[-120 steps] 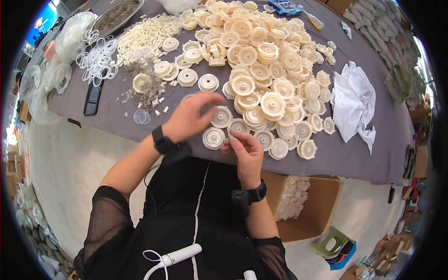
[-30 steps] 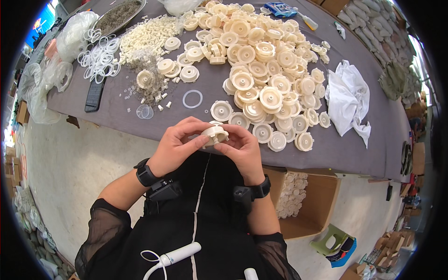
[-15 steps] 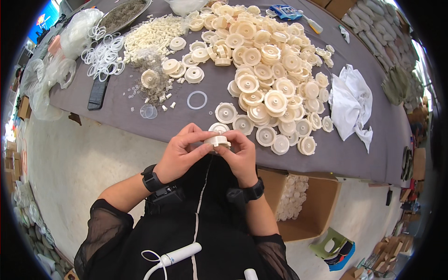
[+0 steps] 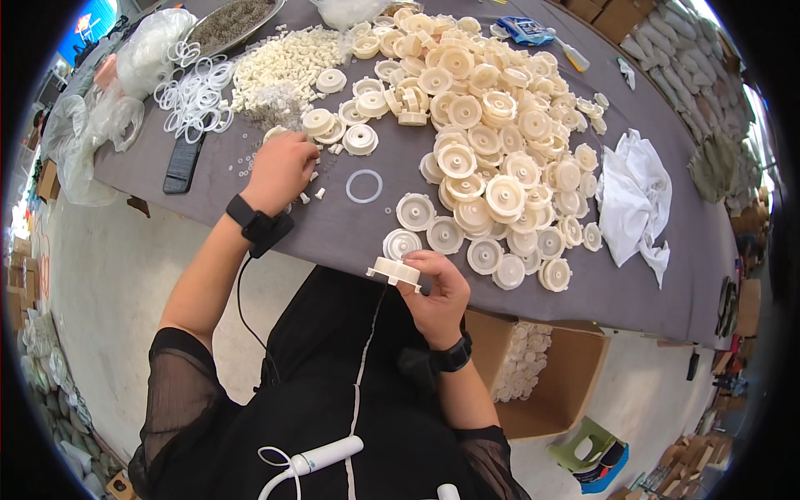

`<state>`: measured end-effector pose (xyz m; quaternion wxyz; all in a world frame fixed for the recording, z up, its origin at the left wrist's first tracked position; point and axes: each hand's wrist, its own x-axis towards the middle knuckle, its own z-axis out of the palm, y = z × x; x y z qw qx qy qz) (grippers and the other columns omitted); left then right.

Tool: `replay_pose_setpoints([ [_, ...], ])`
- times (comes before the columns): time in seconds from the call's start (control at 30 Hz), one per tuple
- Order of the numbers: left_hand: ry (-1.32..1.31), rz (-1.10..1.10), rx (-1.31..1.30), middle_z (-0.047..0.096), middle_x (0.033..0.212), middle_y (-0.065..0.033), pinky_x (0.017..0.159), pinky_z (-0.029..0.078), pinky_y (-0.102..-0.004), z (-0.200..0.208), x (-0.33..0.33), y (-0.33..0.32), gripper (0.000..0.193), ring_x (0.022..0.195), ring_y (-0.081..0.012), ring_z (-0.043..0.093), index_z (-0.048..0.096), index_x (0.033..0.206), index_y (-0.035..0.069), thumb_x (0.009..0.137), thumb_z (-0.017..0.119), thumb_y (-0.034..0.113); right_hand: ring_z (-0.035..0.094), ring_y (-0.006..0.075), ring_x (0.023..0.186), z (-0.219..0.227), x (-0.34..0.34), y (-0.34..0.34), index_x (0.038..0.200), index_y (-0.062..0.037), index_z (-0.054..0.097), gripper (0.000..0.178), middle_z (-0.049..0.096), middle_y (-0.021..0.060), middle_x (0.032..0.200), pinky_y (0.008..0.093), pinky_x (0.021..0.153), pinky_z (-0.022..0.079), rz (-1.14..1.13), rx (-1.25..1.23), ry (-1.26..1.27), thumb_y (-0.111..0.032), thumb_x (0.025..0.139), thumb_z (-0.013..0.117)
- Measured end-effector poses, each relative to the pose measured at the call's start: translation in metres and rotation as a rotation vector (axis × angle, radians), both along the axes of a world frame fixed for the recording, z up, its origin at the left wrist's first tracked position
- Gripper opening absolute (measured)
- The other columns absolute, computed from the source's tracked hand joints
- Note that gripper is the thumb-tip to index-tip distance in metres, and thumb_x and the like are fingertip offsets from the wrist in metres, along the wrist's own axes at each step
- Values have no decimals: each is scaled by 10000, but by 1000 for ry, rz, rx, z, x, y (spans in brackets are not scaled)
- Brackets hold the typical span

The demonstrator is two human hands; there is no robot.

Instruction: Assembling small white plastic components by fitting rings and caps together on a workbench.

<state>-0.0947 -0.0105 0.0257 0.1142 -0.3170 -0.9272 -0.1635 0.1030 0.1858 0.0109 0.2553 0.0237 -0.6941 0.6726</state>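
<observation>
In my right hand point(image 4: 439, 293) is a round cream plastic cap point(image 4: 395, 271) with small tabs on its rim, pinched between thumb and fingers just off the table's front edge. Another round cap point(image 4: 402, 244) lies on the table right behind it. My left hand point(image 4: 283, 171) reaches down to the heap of fine grey wiry bits point(image 4: 275, 115) and small cream plugs point(image 4: 305, 198). Its fingertips are hidden below the hand, so whether they hold anything does not show. A loose white ring point(image 4: 364, 186) lies between my two hands.
A big pile of cream caps point(image 4: 505, 195) covers the table's middle right. A white cloth point(image 4: 635, 200) lies beyond it. White rings point(image 4: 196, 98), a dark phone point(image 4: 181, 164) and a tray of grey bits point(image 4: 268, 12) are at left. An open cardboard box point(image 4: 560, 392) stands below the table.
My left hand has let go of the cap and moved left and away from me to the grey heap. My right hand keeps the cap near the table edge.
</observation>
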Motion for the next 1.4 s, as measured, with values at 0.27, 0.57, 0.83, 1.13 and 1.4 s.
replay_pose_setpoints([
  [0.27, 18, 87, -27, 570, 799, -91, 704, 462, -380, 15, -25, -10, 72, 799, -284, 580, 630, 788, 51, 738, 636, 103, 634, 218, 814, -1, 6, 7, 892, -15, 609, 235, 662, 103, 890, 309, 745, 499, -32, 80, 24, 43, 699, 730],
  [0.57, -186, 398, -168, 601, 833, -83, 701, 476, -378, 6, -15, -107, 93, 795, -287, 594, 645, 797, 70, 742, 628, 143, 609, 217, 878, -11, -2, 5, 921, -14, 576, 258, 640, 106, 918, 319, 804, 474, 25, -63, 23, 64, 718, 715],
  [0.83, -222, 409, -12, 616, 836, -98, 707, 478, -383, -25, -21, -119, 130, 813, -289, 603, 655, 833, 58, 733, 643, 141, 620, 220, 826, 1, -6, -3, 899, -30, 595, 253, 648, 98, 888, 326, 750, 490, 79, 39, 76, 72, 695, 705],
  [1.13, -985, -181, 672, 579, 791, 38, 654, 423, -196, 37, 71, -21, 80, 720, -26, 521, 607, 819, 51, 768, 668, 37, 638, 263, 798, 17, -11, -6, 898, -39, 612, 309, 657, 106, 863, 352, 723, 514, 162, 395, 210, 58, 615, 692],
  [1.4, -1298, -444, 655, 622, 805, 8, 656, 451, -202, 60, 98, 13, 74, 700, -48, 556, 644, 860, 23, 793, 669, 40, 644, 247, 834, 29, 1, -1, 896, -37, 603, 287, 657, 113, 903, 336, 745, 522, 174, 403, 249, 63, 649, 709],
])
